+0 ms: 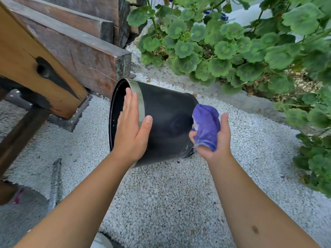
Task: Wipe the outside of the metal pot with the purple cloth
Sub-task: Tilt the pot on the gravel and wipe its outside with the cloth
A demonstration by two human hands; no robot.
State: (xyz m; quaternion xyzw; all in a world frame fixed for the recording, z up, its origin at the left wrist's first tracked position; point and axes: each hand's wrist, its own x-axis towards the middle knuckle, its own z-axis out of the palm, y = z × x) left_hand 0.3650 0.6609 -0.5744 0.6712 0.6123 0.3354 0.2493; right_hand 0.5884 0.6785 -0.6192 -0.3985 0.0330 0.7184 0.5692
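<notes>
Pot (166,122) on its side on gravel (170,194). Left hand (131,129) flat at rim, fingers straight. Right hand (215,138) clutching cloth (206,126) at base. Risk: rolling away, unclasped.

pot (166,122) is matt black metal with a shinier bare band at the rim, purple cloth (206,126) looks fuzzy, rough white gravel (170,194) underneath, weathered wood beams (71,51) upper left

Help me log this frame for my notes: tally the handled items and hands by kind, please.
Metal pot: 1, on its side on gravel
Purple cloth: 1, bunched against the pot's base end
Hands: 2, left hand flat on the rim, right hand holding the cloth
Total: 4
</notes>
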